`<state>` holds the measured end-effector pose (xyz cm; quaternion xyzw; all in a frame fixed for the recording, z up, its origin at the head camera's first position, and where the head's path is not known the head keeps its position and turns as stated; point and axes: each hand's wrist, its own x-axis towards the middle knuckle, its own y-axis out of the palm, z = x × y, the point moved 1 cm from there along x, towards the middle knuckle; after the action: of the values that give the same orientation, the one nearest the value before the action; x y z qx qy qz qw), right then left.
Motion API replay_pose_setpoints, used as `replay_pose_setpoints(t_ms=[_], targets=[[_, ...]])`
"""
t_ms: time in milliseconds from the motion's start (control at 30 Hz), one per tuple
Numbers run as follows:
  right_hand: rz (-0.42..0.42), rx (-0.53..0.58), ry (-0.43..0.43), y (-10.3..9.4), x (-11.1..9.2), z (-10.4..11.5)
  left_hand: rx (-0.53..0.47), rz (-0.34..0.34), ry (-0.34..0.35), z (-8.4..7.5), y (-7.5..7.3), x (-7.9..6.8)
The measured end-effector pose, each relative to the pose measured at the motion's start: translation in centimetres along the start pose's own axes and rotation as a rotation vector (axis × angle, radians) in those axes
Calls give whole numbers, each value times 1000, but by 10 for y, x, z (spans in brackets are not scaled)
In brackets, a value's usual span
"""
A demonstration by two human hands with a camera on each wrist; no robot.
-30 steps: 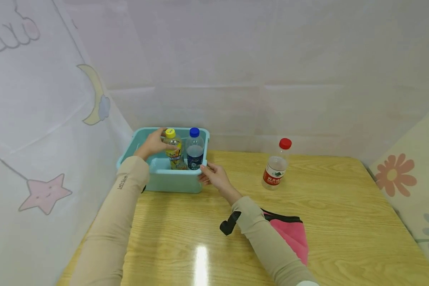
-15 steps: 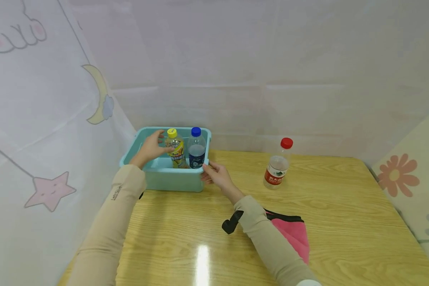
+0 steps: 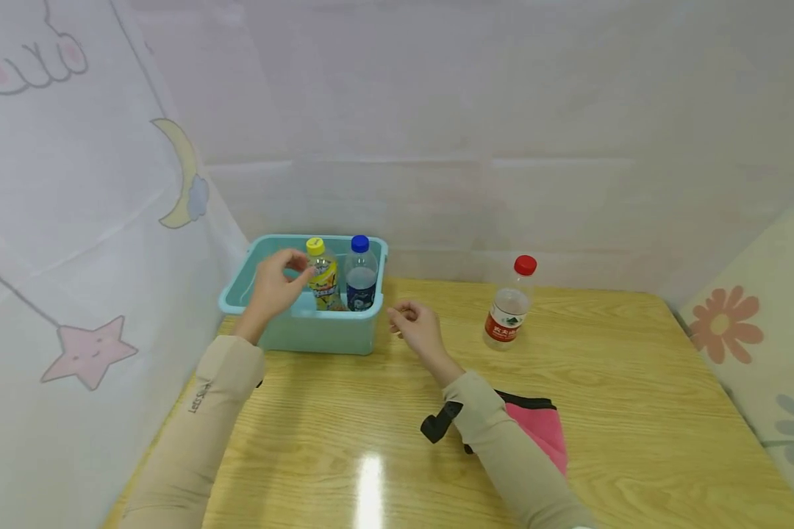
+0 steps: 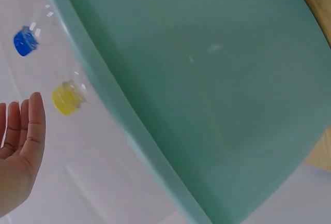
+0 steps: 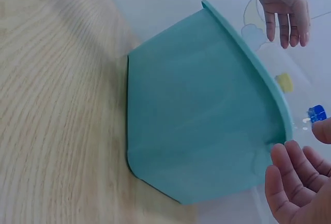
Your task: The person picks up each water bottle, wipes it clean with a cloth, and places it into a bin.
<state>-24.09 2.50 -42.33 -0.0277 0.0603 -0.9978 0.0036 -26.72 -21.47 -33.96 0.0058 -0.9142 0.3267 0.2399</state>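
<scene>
A teal plastic bin (image 3: 317, 334) stands on the table, holding two upright bottles. One is a yellow-capped drink bottle (image 3: 324, 283) with a yellow label; beside it is a blue-capped bottle (image 3: 361, 283) with a dark blue label. Above the bin's front left part is my left hand (image 3: 278, 285), its fingers relaxed and holding nothing. In the left wrist view a gap shows between its fingers and the yellow cap (image 4: 67, 99). My right hand (image 3: 420, 334) hovers just off the bin's right front corner, fingers loosely bent and nothing in them. The bottles' bases are partly hidden by the bin wall.
A red-capped water bottle (image 3: 508, 308) stands upright on the wooden table (image 3: 609, 397), right of the bin. Pink cloth with black trim (image 3: 539, 426) lies partly under the right forearm. A pale fabric backdrop (image 3: 437, 147) rises behind the table.
My left hand has let go of the yellow-capped bottle and drawn back to the left. The right hand has come off the bin's corner, moving slightly right. Both bottles stay in the bin.
</scene>
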Motion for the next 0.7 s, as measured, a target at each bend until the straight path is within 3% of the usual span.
replay_pose_setpoints(t_ms=[233, 467, 700], targets=[[42, -39, -118, -16, -11, 8, -30, -16, 92, -12, 12, -17], [89, -70, -161, -32, -45, 45, -102, -18, 183, -33, 24, -38], [118, -119, -252, -50, -62, 46, -149, 21, 215, -48, 38, -56]])
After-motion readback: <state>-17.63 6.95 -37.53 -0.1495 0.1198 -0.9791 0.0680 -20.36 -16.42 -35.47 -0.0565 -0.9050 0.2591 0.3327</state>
